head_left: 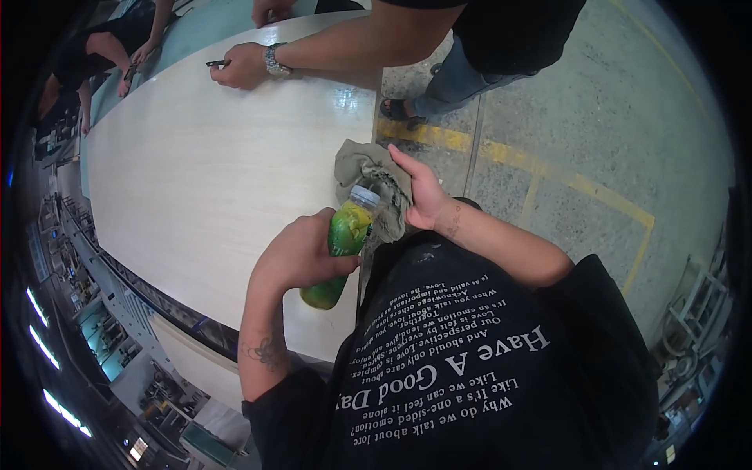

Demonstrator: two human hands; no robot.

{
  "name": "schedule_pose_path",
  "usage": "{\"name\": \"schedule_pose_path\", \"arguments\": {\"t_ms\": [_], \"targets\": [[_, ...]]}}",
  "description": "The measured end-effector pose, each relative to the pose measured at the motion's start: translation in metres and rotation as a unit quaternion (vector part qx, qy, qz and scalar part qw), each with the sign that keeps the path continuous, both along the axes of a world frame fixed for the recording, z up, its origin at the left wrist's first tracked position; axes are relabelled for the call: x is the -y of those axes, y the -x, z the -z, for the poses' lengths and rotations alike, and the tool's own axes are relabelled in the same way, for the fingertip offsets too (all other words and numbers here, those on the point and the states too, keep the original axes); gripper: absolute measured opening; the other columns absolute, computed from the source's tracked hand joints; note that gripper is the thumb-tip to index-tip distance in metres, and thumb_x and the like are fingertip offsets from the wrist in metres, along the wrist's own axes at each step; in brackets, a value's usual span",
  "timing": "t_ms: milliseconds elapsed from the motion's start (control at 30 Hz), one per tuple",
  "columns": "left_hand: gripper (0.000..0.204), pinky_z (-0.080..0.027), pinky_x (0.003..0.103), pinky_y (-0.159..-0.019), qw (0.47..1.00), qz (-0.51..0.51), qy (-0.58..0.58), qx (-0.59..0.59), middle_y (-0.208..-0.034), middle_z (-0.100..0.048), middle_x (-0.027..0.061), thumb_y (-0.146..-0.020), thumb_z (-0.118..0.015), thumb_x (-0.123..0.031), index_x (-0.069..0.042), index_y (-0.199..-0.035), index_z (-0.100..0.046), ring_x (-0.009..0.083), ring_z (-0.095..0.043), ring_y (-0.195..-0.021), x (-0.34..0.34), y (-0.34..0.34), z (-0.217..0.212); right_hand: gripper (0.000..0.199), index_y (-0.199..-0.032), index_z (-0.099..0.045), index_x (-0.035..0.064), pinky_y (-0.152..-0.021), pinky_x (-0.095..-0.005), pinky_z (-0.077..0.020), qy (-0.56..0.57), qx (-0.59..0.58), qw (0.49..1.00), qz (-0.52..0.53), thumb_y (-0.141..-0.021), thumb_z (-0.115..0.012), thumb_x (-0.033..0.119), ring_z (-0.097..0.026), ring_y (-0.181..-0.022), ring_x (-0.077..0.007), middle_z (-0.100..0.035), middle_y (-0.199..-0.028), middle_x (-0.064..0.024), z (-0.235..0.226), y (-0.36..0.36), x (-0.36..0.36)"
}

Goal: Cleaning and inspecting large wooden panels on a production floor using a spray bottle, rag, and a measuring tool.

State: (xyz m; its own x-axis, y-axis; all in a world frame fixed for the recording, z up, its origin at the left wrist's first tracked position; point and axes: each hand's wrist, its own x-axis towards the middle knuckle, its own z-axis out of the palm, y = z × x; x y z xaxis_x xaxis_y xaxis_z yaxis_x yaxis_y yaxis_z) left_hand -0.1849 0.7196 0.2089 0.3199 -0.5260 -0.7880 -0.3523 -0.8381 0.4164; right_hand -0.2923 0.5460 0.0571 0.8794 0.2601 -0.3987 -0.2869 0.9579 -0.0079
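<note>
My left hand (296,254) is wrapped round a green and yellow plastic bottle (348,235), held tilted over the table's near right edge. The bottle's pale neck end (365,195) points up and right, close to a crumpled grey-green rag (362,163). My right hand (425,188) holds this rag from its right side, thumb raised along the edge and the other fingers mostly hidden by the cloth. Whether the bottle's mouth touches the rag, I cannot tell.
A large pale board (196,172) covers the table. Across it a co-worker's hand (241,66) with a wristwatch (276,61) holds a small dark tool. More people's hands (141,55) are at the far left. Yellow lines (580,184) mark the concrete floor at right.
</note>
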Motion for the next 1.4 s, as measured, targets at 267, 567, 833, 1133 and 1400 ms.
{"name": "schedule_pose_path", "arguments": {"t_ms": [267, 567, 833, 1133, 1400], "targets": [[0.058, -0.058, 0.041, -0.082, 0.955, -0.152, 0.254, 0.035, -0.097, -0.074, 0.0186, -0.076, -0.089, -0.024, 0.002, -0.119, -0.06, 0.0306, -0.075, -0.093, -0.057, 0.024, 0.039, 0.048, -0.144, -0.057, 0.0054, -0.109, -0.0427, -0.0505, 0.293, 0.026, 0.949, 0.116, -0.109, -0.052, 0.037, -0.065, -0.125, -0.0293, -0.065, -0.138, -0.0139, -0.02, -0.002, -0.008], [0.047, -0.053, 0.042, -0.107, 0.722, -0.474, 0.44, 0.246, -0.13, -0.066, 0.0198, -0.092, -0.076, 0.0, 0.004, -0.133, -0.052, 0.0272, -0.064, -0.123, -0.145, -0.002, 0.114, 0.03, -0.1, -0.066, 0.0114, -0.099, -0.05, -0.0441, 0.85, 0.4, 0.341, 0.035, -0.084, -0.081, 0.031, -0.059, -0.119, -0.0338, -0.063, -0.118, -0.0118, 0.02, 0.058, -0.12], [0.062, -0.048, 0.045, -0.116, 0.663, -0.52, 0.48, 0.247, -0.146, -0.054, 0.0257, -0.099, -0.069, -0.002, 0.009, -0.15, -0.035, 0.032, -0.056, -0.136, -0.167, -0.009, 0.154, 0.029, -0.088, -0.063, 0.0017, -0.103, -0.0441, -0.0446, 0.925, 0.119, 0.317, 0.173, -0.087, -0.082, 0.024, -0.056, -0.115, -0.0338, -0.054, -0.125, -0.0172, 0.053, -0.091, 0.028], [0.061, -0.043, 0.045, -0.119, 0.681, -0.506, 0.444, 0.287, -0.152, -0.046, 0.0283, -0.105, -0.06, -0.011, 0.011, -0.153, -0.03, 0.0341, -0.05, -0.142, -0.196, 0.023, 0.166, 0.029, -0.099, -0.056, 0.0065, -0.107, -0.0416, -0.0414, 0.776, -0.022, 0.595, 0.208, -0.086, -0.083, 0.007, -0.054, -0.12, -0.0266, -0.056, -0.121, -0.0149, 0.072, 0.047, -0.133], [0.053, -0.036, 0.048, -0.122, 0.759, -0.372, 0.31, 0.434, -0.157, -0.042, 0.0265, -0.109, -0.049, -0.016, 0.009, -0.153, -0.033, 0.0375, -0.043, -0.147, -0.238, 0.063, 0.177, 0.027, -0.099, -0.063, 0.0027, -0.087, -0.0391, -0.0505, 0.695, -0.089, 0.638, 0.319, -0.094, -0.075, 0.026, -0.063, -0.098, -0.029, -0.067, -0.103, -0.0141, 0.068, -0.117, 0.029]]}}
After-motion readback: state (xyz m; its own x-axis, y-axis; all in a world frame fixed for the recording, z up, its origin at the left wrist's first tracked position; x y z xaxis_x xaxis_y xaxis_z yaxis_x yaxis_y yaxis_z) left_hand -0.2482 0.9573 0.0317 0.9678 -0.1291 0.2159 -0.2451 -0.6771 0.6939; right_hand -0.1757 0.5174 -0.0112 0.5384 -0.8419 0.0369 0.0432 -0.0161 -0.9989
